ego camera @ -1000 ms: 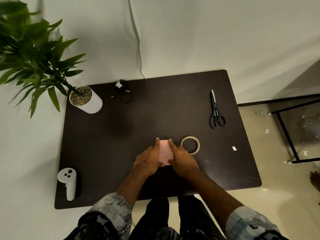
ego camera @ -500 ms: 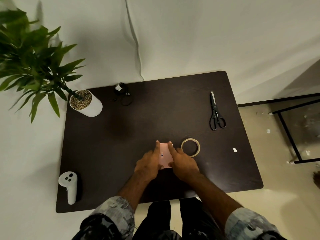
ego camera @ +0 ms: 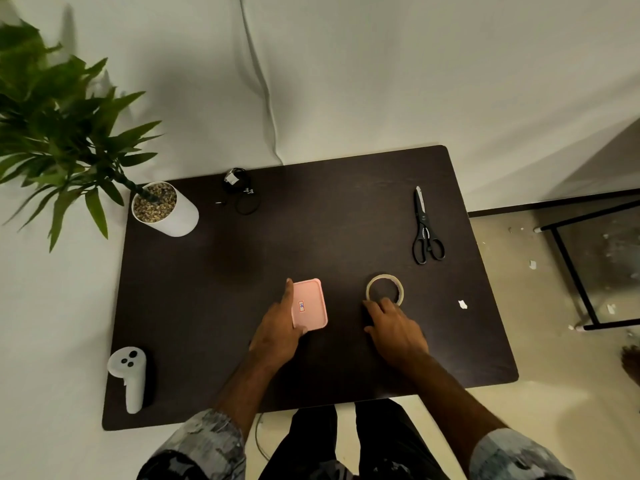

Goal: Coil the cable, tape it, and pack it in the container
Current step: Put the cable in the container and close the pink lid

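A pink container (ego camera: 311, 301) with a small sticker on its lid lies on the dark table (ego camera: 329, 220), near the front middle. My left hand (ego camera: 277, 334) grips its left side, index finger along the edge and thumb on the near corner. A roll of clear tape (ego camera: 384, 289) lies flat to the right of it. My right hand (ego camera: 394, 330) rests on the table with bent fingers, fingertips touching the roll's near rim, not closed around it. The black cable (ego camera: 242, 192) lies loosely looped at the far edge, out of reach of both hands.
Black scissors (ego camera: 426, 233) lie at the far right. A potted plant in a white pot (ego camera: 166, 209) stands at the far left corner. A white handheld controller (ego camera: 130, 375) lies at the front left. A small white scrap (ego camera: 462, 304) sits right of the tape.
My right hand has let go of the pink container and moved right to the tape roll. The left hand stays on the container, which now shows almost fully.
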A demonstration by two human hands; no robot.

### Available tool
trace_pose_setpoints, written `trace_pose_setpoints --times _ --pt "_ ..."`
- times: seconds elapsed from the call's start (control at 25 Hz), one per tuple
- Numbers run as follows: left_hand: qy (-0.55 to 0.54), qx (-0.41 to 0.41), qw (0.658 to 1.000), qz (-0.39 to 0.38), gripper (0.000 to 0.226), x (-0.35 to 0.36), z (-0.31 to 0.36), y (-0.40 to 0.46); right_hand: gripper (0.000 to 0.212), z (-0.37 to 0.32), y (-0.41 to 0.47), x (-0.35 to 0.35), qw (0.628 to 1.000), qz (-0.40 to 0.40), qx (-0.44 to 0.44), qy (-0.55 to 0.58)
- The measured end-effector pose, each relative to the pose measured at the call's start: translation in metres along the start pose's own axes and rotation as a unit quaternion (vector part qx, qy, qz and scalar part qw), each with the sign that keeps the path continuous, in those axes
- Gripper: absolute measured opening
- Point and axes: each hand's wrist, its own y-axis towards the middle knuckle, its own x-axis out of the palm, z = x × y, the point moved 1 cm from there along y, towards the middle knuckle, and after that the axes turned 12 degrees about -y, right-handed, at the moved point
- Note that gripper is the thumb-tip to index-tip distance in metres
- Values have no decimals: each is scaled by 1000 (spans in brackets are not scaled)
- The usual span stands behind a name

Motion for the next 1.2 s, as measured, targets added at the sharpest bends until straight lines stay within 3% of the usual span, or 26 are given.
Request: trace_pose_setpoints --times 0.24,0.4,0.64,0.8,0.92,1.04,1.2 --pt "-7 12 999 36 91 3 9 10 54 31 7 -5 997 20 65 23" --pt "7 4 998 65 81 12 22 14 46 39 28 -22 985 70 159 18" --pt "25 -5 997 71 80 18 34 26 32 52 68 -30 997 50 51 12" --pt "-2 1 996 86 73 19 39 33 26 64 83 -55 990 126 51 48" --pt "1 2 993 115 58 20 40 33 37 80 86 -69 975 182 128 15" --pt "-14 1 991 134 55 23 42 32 58 101 86 -69 962 135 237 29" --pt "-21 4 989 147 58 25 46 35 71 117 93 -59 968 98 218 79"
